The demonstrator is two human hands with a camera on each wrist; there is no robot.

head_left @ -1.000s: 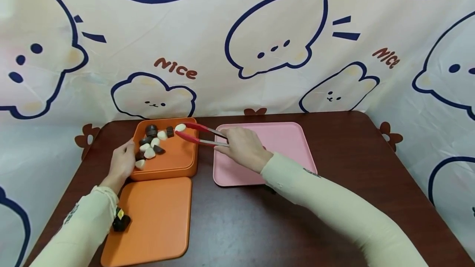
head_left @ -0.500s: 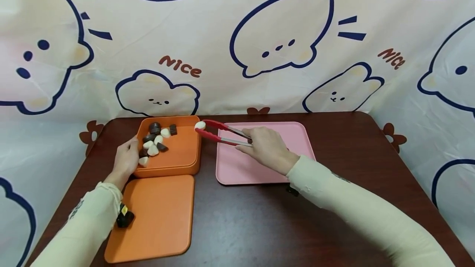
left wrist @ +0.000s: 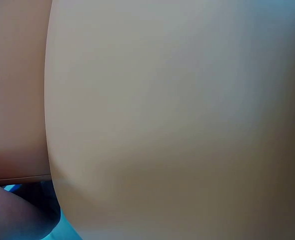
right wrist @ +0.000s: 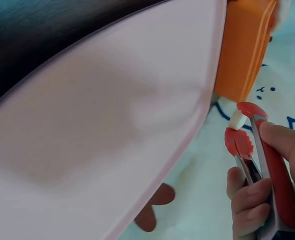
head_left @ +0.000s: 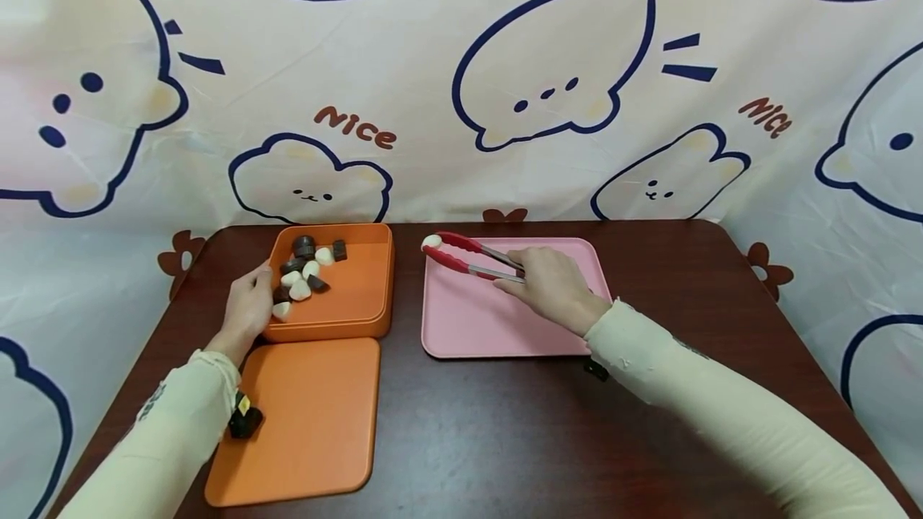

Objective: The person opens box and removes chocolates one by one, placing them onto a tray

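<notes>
Backdrop lettering reads "Nice"; right hand grips tongs, left hand grips box.

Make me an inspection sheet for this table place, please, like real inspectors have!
Surface: dark brown table, shiny in places.
Job's things: orange box with white pieces and dark pieces, mostly toward its left; flat orange panel nearer the person; pink tray; red-tipped tongs pinching one white piece.
Clutter: nothing seen.
Hands: left hand touches the box's left side; right hand grips the tongs.
Cables: nothing seen.
Surroundings: pale sheet with cartoon prints behind the table.
</notes>
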